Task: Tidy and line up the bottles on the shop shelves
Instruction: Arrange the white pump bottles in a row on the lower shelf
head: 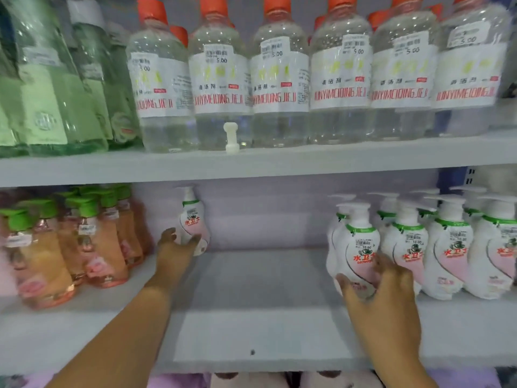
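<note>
Nearest, along the bottom edge: blurred pink and purple shapes below the lower shelf [251, 331], hard to identify. On that shelf, a bare stretch between two groups of goods. Right hand [386, 292] at the front right, grip curled round the lower body of a white pump bottle [358, 247] with a pink label, thumb on its left side, fingers wrapping its right. Just beside and behind it, touching, more white pump bottles [447, 247] in upright rows. Left hand [176, 247] reaching deeper along the left side, grip spread around the base of a lone pump bottle [193, 222], upright, near the back wall, well apart from the right-hand group; whether actually pinching or only touching, cannot tell. Left of that, orange bottles [92, 247] with green caps, clustered and slightly uneven. Farther up, on the upper shelf [279, 163]: clear bottles [279, 79] with red caps in a row, labels forward; green bottles [56, 93] at far left; a small white peg [231, 137] at the shelf's front edge.
</note>
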Motion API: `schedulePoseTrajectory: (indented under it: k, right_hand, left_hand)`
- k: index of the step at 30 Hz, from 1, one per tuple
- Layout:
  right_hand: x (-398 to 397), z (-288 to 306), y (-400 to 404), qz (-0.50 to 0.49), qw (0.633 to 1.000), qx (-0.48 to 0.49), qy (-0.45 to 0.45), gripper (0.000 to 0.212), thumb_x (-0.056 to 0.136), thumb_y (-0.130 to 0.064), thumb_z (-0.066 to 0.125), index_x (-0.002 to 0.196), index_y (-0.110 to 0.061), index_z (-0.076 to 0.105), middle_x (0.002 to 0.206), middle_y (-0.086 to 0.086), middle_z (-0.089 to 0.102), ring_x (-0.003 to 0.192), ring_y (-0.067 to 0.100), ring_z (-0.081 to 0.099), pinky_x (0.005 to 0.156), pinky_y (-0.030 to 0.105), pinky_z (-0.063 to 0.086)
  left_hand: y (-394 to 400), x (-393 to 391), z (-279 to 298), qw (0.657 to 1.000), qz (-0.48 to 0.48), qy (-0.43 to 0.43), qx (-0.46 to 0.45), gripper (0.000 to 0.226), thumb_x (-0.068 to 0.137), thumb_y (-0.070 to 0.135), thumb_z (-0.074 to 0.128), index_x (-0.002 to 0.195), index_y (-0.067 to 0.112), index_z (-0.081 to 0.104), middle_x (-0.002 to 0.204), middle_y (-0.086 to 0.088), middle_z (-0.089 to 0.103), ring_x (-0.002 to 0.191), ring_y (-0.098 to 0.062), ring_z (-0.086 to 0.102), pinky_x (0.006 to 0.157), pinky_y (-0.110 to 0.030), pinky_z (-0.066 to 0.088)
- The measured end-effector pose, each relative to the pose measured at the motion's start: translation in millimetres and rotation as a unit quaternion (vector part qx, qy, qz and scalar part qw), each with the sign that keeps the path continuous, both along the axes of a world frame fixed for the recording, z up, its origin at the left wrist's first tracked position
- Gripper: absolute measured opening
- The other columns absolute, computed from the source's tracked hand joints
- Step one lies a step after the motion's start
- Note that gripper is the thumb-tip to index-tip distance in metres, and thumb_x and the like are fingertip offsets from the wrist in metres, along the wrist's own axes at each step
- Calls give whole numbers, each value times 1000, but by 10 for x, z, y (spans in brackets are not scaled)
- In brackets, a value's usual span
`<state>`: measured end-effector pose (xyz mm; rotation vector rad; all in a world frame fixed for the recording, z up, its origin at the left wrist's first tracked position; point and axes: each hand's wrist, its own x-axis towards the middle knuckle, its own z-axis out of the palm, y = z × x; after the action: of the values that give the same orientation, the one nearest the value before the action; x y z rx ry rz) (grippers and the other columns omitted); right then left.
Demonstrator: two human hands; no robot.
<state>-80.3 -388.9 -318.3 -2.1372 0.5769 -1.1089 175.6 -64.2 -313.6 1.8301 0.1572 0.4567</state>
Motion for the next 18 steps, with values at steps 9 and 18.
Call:
schedulePoseTrajectory:
  k: [9,18]
  right_hand:
    - [50,66,15,-69,994,-21,83,59,81,-52,76,129,-22,58,116,2,48,101,32,64,81,44,55]
    - [-7,82,-114,-37,992,-54,111,67,85,-59,69,141,-26,51,128,-1,49,111,25,62,88,41,53]
  left_hand:
    - [-293,39,51,981,-188,20,41,40,83,28,86,117,21,67,107,0,75,101,-23,72,81,-32,54]
    - [-1489,-1265,164,921,-385,29,60,50,73,35,88,118,32,69,110,12,78,103,-9,74,86,-28,60]
